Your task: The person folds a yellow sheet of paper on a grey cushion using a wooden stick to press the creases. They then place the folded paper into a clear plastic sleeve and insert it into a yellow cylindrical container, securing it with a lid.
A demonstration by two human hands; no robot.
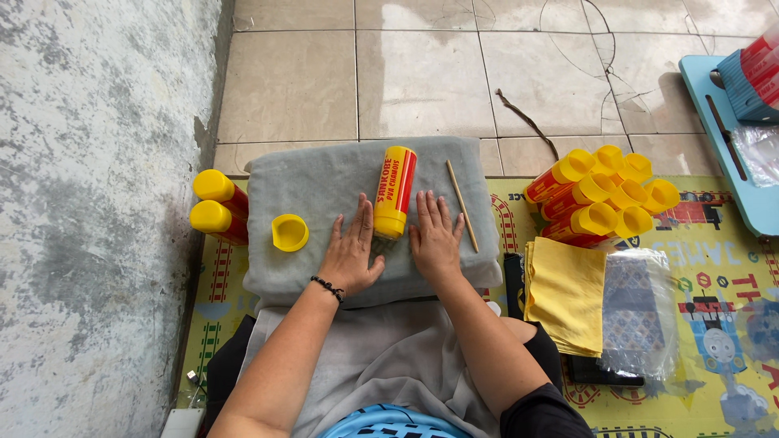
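A yellow and red tube (394, 191) lies lengthwise on a grey folded cloth (300, 186), its open end toward me. My left hand (350, 253) rests flat on the cloth just left of the tube, fingers spread, with a dark bead bracelet at the wrist. My right hand (436, 238) lies flat just right of the tube, holding nothing. A loose yellow cap (290, 232) sits on the cloth further left. A thin wooden stick (462, 205) lies on the cloth by my right fingers.
Two capped tubes (219, 205) lie against the rough wall at left. A pile of several capped tubes (600, 199) lies at right, beside stacked yellow cloths (564, 296) and clear plastic bags (641, 312). A blue tray (730, 138) stands at far right on a play mat.
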